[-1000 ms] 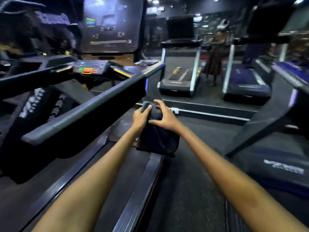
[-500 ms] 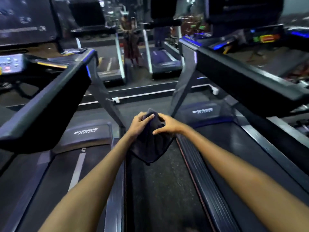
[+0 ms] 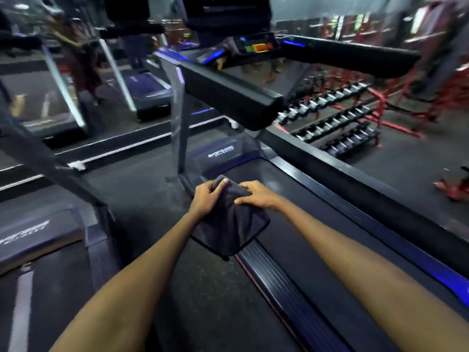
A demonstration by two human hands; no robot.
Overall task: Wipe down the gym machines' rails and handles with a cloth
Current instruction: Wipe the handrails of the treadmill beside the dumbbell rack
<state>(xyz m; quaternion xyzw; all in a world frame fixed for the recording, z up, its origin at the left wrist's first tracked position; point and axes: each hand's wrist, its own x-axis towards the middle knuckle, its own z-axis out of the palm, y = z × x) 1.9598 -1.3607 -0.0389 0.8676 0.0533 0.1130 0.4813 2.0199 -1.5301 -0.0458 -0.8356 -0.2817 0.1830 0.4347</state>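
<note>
Cloth [image 3: 229,226]: one dark cloth, folded, is held up in front of the person by two bare hands, and its lower half hangs loose over the near edge of a treadmill's ribbed side rail [image 3: 291,288]. On the upper corner, the left hand [image 3: 206,198] grips it with curled fingers and the thumb laid over the fold, while the right hand [image 3: 256,194] pinches the top edge just beside it, thumb pointing toward the left hand. Two treadmills stand near: the right treadmill [image 3: 304,199], whose belt runs under the right forearm, and the left treadmill [image 3: 38,237], of which a motor cover and belt show at the lower left. One black handrail [image 3: 228,95] of the right machine juts toward the camera above the hands, apart from the cloth, and a second handrail [image 3: 350,57] crosses the upper right. One console [image 3: 256,47] with red, orange and green buttons sits between them. A dumbbell rack [image 3: 330,115] with three tiers stands beyond on the right, and blurred treadmills appear farther off at the upper left. Compared with half a second ago, the view has swung right: the left machine's handrail has left the frame, the rack has come into sight, and the hands hold the cloth much as before.
</note>
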